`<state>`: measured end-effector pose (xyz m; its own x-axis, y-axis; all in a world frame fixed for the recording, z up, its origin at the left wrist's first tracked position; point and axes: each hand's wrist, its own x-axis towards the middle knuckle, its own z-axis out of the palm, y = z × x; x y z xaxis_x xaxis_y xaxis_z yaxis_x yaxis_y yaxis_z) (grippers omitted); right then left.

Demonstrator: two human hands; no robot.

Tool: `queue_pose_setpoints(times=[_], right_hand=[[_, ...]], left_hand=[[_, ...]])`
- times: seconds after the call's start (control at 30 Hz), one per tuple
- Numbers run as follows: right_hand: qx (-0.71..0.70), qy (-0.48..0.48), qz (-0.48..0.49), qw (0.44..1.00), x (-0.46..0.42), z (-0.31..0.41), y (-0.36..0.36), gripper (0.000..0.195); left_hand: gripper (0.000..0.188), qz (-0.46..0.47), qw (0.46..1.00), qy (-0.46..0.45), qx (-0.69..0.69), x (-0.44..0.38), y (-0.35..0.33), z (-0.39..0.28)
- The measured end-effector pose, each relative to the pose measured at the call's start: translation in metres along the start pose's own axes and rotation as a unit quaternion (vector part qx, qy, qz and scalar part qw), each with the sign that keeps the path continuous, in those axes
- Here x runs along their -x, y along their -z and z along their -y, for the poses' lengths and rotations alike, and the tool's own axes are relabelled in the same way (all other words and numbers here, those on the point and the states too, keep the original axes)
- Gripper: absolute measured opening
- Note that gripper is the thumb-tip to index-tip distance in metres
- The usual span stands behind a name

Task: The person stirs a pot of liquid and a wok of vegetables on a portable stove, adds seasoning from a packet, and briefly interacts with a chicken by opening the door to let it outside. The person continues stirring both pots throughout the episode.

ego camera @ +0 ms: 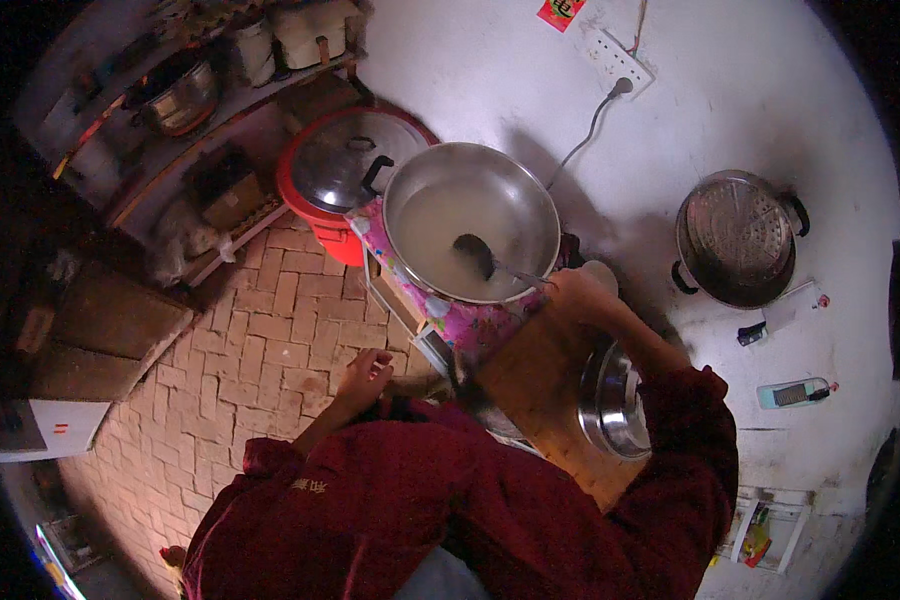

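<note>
My right hand (579, 295) grips the handle of a ladle (474, 253). The ladle's dark bowl is down in the cloudy, pale liquid (439, 217) of a wide metal pot (546, 196). This pot stands on a pink flowered cloth (469, 322), and one black side handle sticks out on its left. Over the brick floor hangs my left hand (365, 381), with loosely curled fingers and nothing visible in it. Below my right forearm, a shiny metal basin (596, 412) rests on a wooden board (540, 382).
A red bucket (335, 234) with a metal lid (330, 161) stands left of the pot. A power cord (591, 129) runs from a wall socket (619, 60). On the right wall hang a steamer pan (739, 232) and a grater (791, 393). Loaded shelves (232, 101) line the left.
</note>
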<state>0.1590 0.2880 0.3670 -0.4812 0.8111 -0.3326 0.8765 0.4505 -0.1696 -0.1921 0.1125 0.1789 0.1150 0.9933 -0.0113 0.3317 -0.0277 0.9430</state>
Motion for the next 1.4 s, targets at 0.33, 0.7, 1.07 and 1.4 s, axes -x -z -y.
queue_pose_setpoints(times=[0.33,0.7,1.07,1.4], right_hand=[[-0.528,-0.177,0.068,0.828,-0.055,0.002,-0.020,0.032],[0.162,-0.021,-0.269,0.949,-0.092,-0.036,-0.030,0.027],[0.192,0.085,-0.180,0.961,-0.035,-0.005,-0.038,0.031],[0.160,-0.009,-0.016,0.987,0.021,0.009,-0.060,0.045]], left_hand=[[0.029,-0.066,0.996,0.064,-0.021,0.020,0.003,-0.034],[0.033,-0.112,0.985,0.131,0.005,0.035,-0.003,-0.035],[0.038,-0.074,0.986,0.144,-0.047,0.028,-0.016,-0.024],[0.039,-0.167,0.972,0.157,-0.047,0.057,-0.036,-0.030]])
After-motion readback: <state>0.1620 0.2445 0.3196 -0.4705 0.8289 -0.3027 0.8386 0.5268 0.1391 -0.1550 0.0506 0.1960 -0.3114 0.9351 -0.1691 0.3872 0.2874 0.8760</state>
